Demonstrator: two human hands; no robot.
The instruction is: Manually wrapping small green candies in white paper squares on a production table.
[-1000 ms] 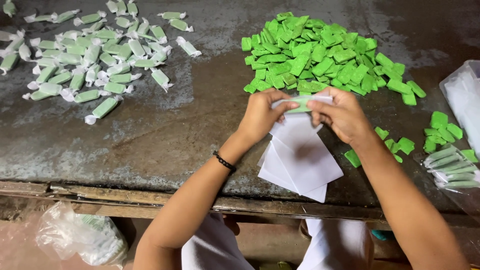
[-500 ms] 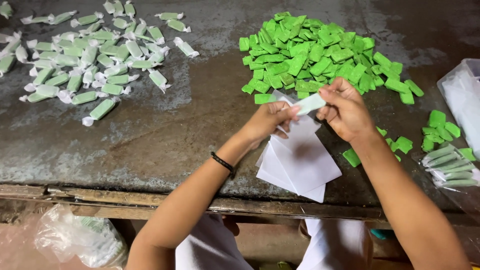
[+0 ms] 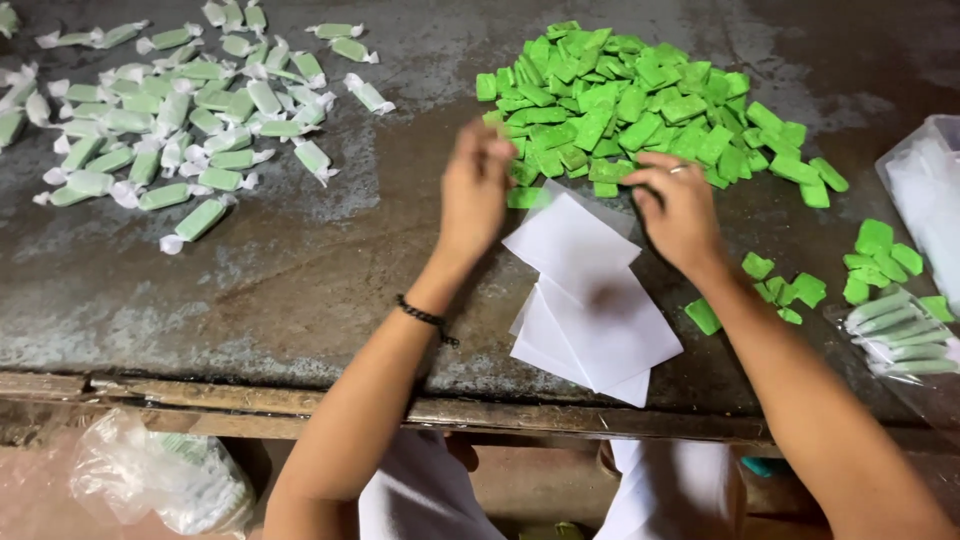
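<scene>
Wrapped candies (image 3: 190, 120) lie at the bench's far left corner. A large unwrapped heap (image 3: 640, 105) remains. Left hand (image 3: 475, 190) and right hand (image 3: 680, 205), fingers curled, grip unclear, hover over the paper stack (image 3: 590, 300).

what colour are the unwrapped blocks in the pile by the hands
Bright green; the pile of unwrapped blocks shows clearly in the head view.

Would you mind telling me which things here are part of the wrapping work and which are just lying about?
In use:
- left hand
- right hand
- white paper squares
- pile of bare green pieces
- wrapped pieces

Lying about:
- plastic bag under the bench
- clear bag of wrapped pieces
- clear tub
</scene>
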